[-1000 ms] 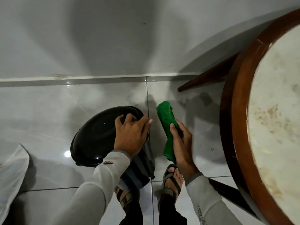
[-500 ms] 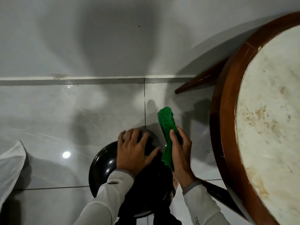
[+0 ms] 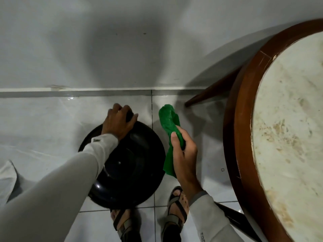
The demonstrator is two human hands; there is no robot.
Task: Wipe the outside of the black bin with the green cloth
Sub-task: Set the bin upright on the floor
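Observation:
The round black bin [image 3: 138, 165] stands on the tiled floor just ahead of my sandalled feet, seen from straight above. My left hand [image 3: 118, 124] grips its far rim, fingers curled over the edge. My left sleeve hides part of the bin's left side. To the right of the bin my right hand [image 3: 183, 154] holds the crumpled green cloth [image 3: 168, 123] in the air. The cloth sticks up past my thumb and hangs down beside the bin's right rim; I cannot tell whether it touches the bin.
A round table [image 3: 286, 130] with a brown wooden rim and pale mottled top fills the right side, its legs [image 3: 208, 96] reaching the floor. A white wall [image 3: 104, 49] rises beyond the floor tiles. A white cloth or bag [image 3: 8, 179] lies at the left edge.
The bin has gone from lying tilted on its side to standing with its round face up. My left hand shifted to its far rim. My right hand with the cloth moved slightly right.

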